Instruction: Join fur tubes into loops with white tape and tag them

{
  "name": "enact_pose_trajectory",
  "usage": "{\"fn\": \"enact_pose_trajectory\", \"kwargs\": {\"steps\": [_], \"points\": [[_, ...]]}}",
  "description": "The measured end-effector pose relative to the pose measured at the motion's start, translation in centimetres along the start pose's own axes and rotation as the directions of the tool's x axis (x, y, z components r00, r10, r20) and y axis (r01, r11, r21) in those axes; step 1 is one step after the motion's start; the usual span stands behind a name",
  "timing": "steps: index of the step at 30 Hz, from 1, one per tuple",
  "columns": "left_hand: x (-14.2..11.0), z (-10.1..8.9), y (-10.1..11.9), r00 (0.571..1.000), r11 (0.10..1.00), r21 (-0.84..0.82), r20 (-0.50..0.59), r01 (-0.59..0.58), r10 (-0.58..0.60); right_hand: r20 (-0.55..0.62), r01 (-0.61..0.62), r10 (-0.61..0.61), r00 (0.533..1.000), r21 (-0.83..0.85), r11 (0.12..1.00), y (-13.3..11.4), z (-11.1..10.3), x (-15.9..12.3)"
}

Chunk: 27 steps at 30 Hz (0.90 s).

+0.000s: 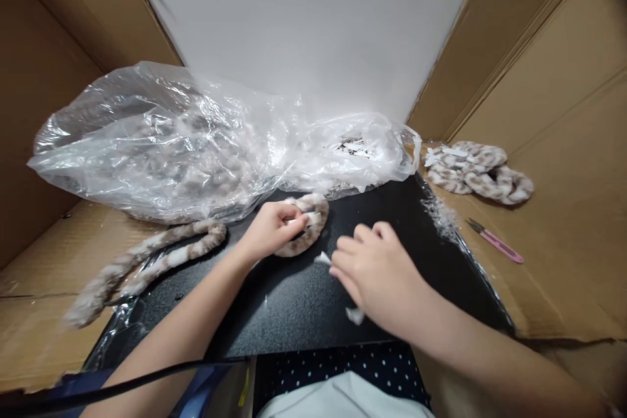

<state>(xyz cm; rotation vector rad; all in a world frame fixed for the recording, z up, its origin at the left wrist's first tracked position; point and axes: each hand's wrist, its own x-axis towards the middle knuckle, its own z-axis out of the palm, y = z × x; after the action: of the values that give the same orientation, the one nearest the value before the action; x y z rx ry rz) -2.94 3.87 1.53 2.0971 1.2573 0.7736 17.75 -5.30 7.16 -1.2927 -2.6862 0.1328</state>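
Observation:
My left hand is closed on a spotted, brown-and-white furry ring just above the black tabletop. Thumb and fingers pinch it at its near-left side, where a bit of white shows by the fingertips. My right hand is to the right of the ring and apart from it, fingers curled in. A white scrap pokes out at its fingertips. Another white piece shows below that hand; whether the two are joined is hidden.
A clear plastic bag full of furry pieces lies behind, beside a bag of white scraps. A long furry strip is at left. Finished-looking furry rings and pink thread snips lie on cardboard at right. Cardboard walls flank the table.

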Motion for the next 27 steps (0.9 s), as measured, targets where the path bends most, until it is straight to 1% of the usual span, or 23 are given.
{"fn": "enact_pose_trajectory", "kwargs": {"steps": [2, 3, 5, 7, 9, 11, 13, 15, 16, 17, 19, 21, 24, 26, 27], "points": [[-0.1, 0.2, -0.1, 0.999, 0.996, 0.081, 0.023, -0.04, 0.038, -0.118, -0.076, 0.101, 0.988, 0.196, 0.978, 1.3, -0.7, -0.3], [-0.2, 0.4, -0.1, 0.999, 0.99, 0.132, 0.023, -0.043, 0.04, -0.155, -0.089, 0.141, 0.978, 0.304, 0.949, 2.1, -1.0, -0.5], [-0.4, 0.8, -0.3, 1.0, 0.974, 0.226, 0.009, -0.022, 0.021, -0.203, -0.061, 0.177, 0.963, 0.476, 0.877, 3.5, -1.5, -0.7], [-0.5, 1.0, -0.7, 1.0, 0.961, 0.276, -0.005, 0.005, -0.003, -0.25, -0.016, 0.189, 0.95, 0.563, 0.826, 4.6, -1.4, -0.9], [-0.7, 1.0, -0.9, 1.0, 0.963, 0.268, -0.012, 0.015, -0.012, -0.317, 0.019, 0.22, 0.923, 0.607, 0.794, 5.4, -0.7, -1.1], [-0.9, 1.1, -1.0, 0.999, 0.977, 0.21, -0.047, 0.024, -0.014, -0.383, 0.056, 0.27, 0.883, 0.659, 0.75, 6.0, 0.2, -1.1], [-1.2, 1.2, -0.7, 0.992, 0.994, 0.1, -0.122, 0.039, -0.026, -0.435, 0.118, 0.325, 0.84, 0.731, 0.672, 6.6, 0.7, -1.0], [-1.6, 1.3, 0.0, 0.981, 0.994, -0.099, -0.182, 0.051, -0.069, -0.456, 0.177, 0.384, 0.803, 0.798, 0.577, 7.3, 0.7, -0.8], [-1.8, 1.5, 0.4, 0.978, 0.972, -0.227, -0.185, 0.054, -0.097, -0.455, 0.198, 0.406, 0.793, 0.822, 0.535, 7.6, 0.4, -0.7], [-2.0, 1.6, 0.9, 0.979, 0.931, -0.36, -0.163, 0.058, -0.124, -0.448, 0.212, 0.417, 0.791, 0.84, 0.5, 8.0, 0.0, -0.7], [-2.2, 1.9, 2.0, 0.984, 0.801, -0.591, -0.069, 0.094, -0.167, -0.425, 0.232, 0.403, 0.811, 0.865, 0.445, 8.6, -0.9, -0.6], [-2.2, 2.3, 2.9, 0.979, 0.663, -0.729, 0.046, 0.17, -0.2, -0.391, 0.249, 0.344, 0.854, 0.886, 0.391, 8.9, -1.3, -0.5], [-1.9, 3.1, 3.4, 0.954, 0.5, -0.817, 0.194, 0.286, -0.229, -0.284, 0.208, 0.223, 0.932, 0.927, 0.312, 8.4, -0.6, 0.0], [-1.7, 3.6, 3.1, 0.937, 0.419, -0.843, 0.259, 0.337, -0.232, -0.168, 0.122, 0.156, 0.973, 0.956, 0.266, 7.6, 0.6, 0.6], [-1.6, 3.8, 2.9, 0.926, 0.39, -0.844, 0.297, 0.368, -0.231, -0.102, 0.068, 0.133, 0.986, 0.969, 0.239, 7.2, 1.4, 1.0]]}}
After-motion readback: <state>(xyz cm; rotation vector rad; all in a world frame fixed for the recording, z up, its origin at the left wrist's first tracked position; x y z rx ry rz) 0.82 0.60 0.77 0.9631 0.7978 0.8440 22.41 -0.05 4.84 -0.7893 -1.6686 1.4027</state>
